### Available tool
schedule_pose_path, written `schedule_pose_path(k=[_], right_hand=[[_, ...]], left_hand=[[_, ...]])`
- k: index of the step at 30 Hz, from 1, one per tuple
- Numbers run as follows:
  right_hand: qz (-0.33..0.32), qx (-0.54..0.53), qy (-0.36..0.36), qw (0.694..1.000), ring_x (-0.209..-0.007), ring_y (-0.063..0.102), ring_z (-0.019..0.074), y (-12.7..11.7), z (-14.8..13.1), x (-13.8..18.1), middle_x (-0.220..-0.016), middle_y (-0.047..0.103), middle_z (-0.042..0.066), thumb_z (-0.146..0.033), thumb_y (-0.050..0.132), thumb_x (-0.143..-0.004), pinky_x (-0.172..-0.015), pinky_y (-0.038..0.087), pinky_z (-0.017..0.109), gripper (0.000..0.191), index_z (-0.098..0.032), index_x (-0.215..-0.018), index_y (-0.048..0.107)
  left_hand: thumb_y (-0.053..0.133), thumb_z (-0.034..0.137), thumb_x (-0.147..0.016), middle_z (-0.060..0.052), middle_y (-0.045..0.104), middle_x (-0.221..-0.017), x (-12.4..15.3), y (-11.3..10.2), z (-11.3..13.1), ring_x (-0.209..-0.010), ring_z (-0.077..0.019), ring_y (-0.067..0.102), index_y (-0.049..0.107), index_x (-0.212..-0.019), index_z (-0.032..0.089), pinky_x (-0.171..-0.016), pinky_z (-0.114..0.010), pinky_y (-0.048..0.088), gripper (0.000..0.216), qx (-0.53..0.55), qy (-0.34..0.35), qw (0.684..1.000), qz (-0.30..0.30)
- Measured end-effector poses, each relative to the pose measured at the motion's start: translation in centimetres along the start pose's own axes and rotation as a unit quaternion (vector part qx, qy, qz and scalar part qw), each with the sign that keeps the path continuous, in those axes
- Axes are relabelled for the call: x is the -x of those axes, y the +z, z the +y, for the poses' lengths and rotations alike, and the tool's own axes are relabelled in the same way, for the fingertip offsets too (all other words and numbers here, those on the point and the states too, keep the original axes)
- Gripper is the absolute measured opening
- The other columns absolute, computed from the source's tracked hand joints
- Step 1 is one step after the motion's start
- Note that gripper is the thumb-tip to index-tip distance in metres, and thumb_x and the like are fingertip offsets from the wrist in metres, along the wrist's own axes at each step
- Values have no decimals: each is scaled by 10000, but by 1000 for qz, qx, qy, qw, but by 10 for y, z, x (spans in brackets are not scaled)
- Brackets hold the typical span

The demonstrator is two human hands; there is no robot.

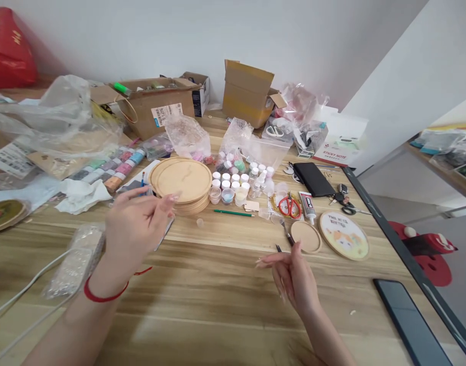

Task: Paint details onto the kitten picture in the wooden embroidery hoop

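My left hand (pixel 136 226) hovers over the table with its fingers stretched toward a stack of round wooden discs (pixel 183 180); it holds nothing and is slightly blurred. A red string (pixel 103 295) circles that wrist. My right hand (pixel 292 277) is lower right, fingers loosely curled and pointing left. Its index finger and thumb pinch a thin dark metal tool (pixel 285 230) that sticks up toward a small wooden disc (pixel 306 236). A painted round plaque (pixel 344 235) lies just right of that disc.
Small paint pots (pixel 233 180), red scissors (pixel 289 206), a glue tube (pixel 308 206) and a green pencil (pixel 233 213) lie mid-table. Cardboard boxes (pixel 248 91), plastic bags (pixel 57 117) and a black pouch (pixel 313 179) sit behind. A phone (pixel 408 317) lies near the right edge; a cable (pixel 23 292) lies at the left.
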State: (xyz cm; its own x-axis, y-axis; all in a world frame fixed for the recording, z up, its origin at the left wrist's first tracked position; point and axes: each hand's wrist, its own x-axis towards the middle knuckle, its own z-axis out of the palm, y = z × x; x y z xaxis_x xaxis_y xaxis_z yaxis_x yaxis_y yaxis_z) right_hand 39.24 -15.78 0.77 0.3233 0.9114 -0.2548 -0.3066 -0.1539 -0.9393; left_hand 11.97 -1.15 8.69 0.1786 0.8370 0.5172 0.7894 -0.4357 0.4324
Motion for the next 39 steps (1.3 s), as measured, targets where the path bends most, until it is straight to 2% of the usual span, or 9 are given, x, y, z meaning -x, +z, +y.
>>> schedule_pose_path(k=[4, 6, 8, 10, 12, 15, 18, 35, 39], right_hand=[[4, 43, -60, 997, -322, 478, 156, -21, -13, -3, -255, 263, -53, -864, 245, -883, -1026, 514, 485, 915, -199, -656, 831], [0, 102, -90, 991, -470, 602, 208, -32, -18, -5, -320, 419, 3, -864, 230, -883, -1067, 471, 501, 913, -218, -664, 837], [-10, 169, -107, 980, -733, 698, 262, -37, -20, -7, -573, 674, 88, -829, 262, -910, -1034, 476, 484, 859, -235, -697, 845], [-19, 212, -115, 970, -967, 694, 296, -35, -20, -9, -896, 779, 115, -780, 308, -941, -1007, 474, 463, 778, -254, -765, 855], [-32, 221, -117, 968, -1043, 680, 298, -25, -18, -11, -1006, 789, 99, -729, 366, -962, -1012, 463, 456, 682, -270, -844, 856], [-72, 218, -119, 966, -989, 702, 275, -6, -10, -12, -941, 802, 81, -629, 487, -973, -982, 487, 438, 514, -267, -899, 844], [-125, 245, -122, 954, -913, 720, 262, 6, 1, -11, -874, 801, 78, -544, 586, -955, -878, 532, 395, 408, -240, -826, 826], [-47, 223, -78, 971, -550, 578, 160, 5, 27, -3, -570, 660, 35, -515, 670, -906, -603, 461, 300, 484, -202, -538, 641], [-12, 153, -102, 983, -631, 610, 175, 0, 27, -8, -623, 685, 43, -468, 752, -851, -695, 503, 320, 432, -216, -524, 624]], left_hand=[[346, 489, -994, -33, 790, -795, 4, 8, -6, -893, -258, 748, 699, -634, 271, -1133, -511, 414, 550, -1, 25, 1000, -3], [347, 507, -998, -67, 797, -1027, -1, 11, -14, -1075, -282, 724, 739, -711, 253, -1181, -534, 355, 548, -30, 20, 999, 8], [431, 559, -969, -95, 713, -1286, -9, 17, -18, -1274, -316, 624, 760, -773, 237, -1214, -523, 314, 500, -61, 13, 998, 19], [571, 614, -891, -113, 513, -1533, -18, 26, -17, -1469, -354, 415, 747, -1116, 216, -1237, -511, 287, 489, -78, 19, 997, -7], [678, 645, -804, -152, 336, -1638, -26, 37, -15, -1553, -435, 177, 542, -1438, 181, -1252, -603, 180, 798, -93, 23, 994, -57], [717, 731, -725, -185, 229, -1672, -39, 56, -15, -1544, -520, 34, 318, -1580, 191, -1219, -703, 59, 1087, -110, 18, 987, -118], [687, 822, -671, -186, 186, -1683, -51, 69, -21, -1516, -582, 34, 235, -1610, 239, -1181, -746, 79, 1193, -116, -18, 980, -158], [630, 780, -732, -166, 341, -1594, -54, 71, -31, -1422, -497, 379, 434, -1512, 294, -1167, -638, 305, 940, -112, -23, 984, -137], [625, 769, -751, -162, 377, -1567, -56, 63, -26, -1401, -467, 417, 485, -1461, 287, -1155, -631, 341, 869, -102, -33, 984, -141]])
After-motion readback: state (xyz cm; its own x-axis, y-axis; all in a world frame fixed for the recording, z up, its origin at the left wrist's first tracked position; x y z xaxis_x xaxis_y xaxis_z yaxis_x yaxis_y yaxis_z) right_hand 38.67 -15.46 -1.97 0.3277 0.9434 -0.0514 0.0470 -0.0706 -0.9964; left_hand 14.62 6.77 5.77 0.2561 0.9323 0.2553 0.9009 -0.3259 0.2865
